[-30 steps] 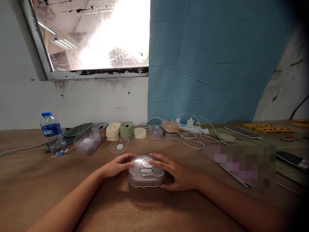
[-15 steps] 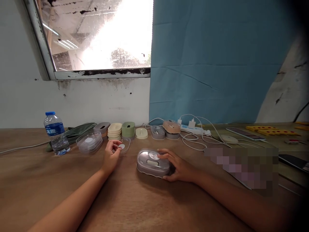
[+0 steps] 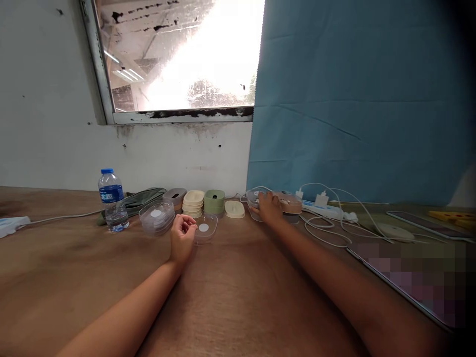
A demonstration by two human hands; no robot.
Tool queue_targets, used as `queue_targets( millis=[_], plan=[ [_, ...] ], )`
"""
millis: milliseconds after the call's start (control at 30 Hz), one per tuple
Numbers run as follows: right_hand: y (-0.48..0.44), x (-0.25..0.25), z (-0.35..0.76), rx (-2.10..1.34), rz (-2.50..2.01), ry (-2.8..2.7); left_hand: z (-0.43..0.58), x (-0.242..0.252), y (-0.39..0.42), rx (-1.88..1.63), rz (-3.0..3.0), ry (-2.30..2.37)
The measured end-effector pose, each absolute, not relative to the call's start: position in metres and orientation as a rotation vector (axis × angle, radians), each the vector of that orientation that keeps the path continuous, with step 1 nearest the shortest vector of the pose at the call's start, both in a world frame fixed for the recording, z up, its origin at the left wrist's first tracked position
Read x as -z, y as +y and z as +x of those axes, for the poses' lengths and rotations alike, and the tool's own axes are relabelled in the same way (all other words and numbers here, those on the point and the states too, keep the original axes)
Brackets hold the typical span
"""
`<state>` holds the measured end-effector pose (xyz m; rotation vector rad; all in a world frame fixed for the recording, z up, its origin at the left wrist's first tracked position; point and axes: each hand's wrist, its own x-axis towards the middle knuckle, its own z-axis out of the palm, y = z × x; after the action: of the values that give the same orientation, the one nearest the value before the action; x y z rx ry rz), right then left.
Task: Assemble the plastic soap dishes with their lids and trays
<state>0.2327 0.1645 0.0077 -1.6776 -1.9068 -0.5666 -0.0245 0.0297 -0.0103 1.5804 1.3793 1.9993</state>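
My left hand [image 3: 182, 237] rests on the wooden table [image 3: 230, 297], fingers curled at the near edge of a single clear lid [image 3: 206, 229] with a white round sticker. My right hand [image 3: 268, 208] reaches far to the back row and lies over a grey box with a clear lid [image 3: 254, 197], pressed beside a tan-topped box [image 3: 291, 203]. Left of them stand a cream lid [image 3: 234, 208], a green box [image 3: 214, 201], a stack of cream lids [image 3: 194, 203] and a grey box [image 3: 174, 196]. A stack of clear lids [image 3: 157, 218] sits further left.
A water bottle [image 3: 111, 202] stands at the back left beside a green cloth [image 3: 139, 199]. A white power strip [image 3: 323, 207] with looping cables lies right of the boxes. A phone [image 3: 420, 220] and a dark tablet [image 3: 394, 277] lie at the right.
My right hand has carried the lidded grey box from the middle of the table to the back row. My left hand stays at the single clear lid. The view has turned left.
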Motion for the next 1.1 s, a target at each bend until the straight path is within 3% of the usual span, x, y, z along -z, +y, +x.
queue_targets(
  millis=[133,333,633,833,1100],
  plan=[
    [0.176,-0.006,0.226,0.606,-1.808,-1.778,-0.028,0.012,0.034,-1.934,1.679,1.435],
    [0.173,-0.008,0.229,0.640,-1.810,-1.789,-0.036,0.019,0.044,-1.381,2.176,1.531],
    [0.150,0.014,0.192,0.540,-1.394,-2.340,-0.057,0.017,0.047,-0.752,2.551,1.540],
    [0.154,0.040,0.176,0.392,-1.408,-2.403,-0.061,0.014,0.047,-0.644,2.525,1.720],
    [0.153,0.036,0.184,0.312,-1.458,-2.352,-0.068,0.013,0.048,-0.677,2.365,1.920]
  ],
)
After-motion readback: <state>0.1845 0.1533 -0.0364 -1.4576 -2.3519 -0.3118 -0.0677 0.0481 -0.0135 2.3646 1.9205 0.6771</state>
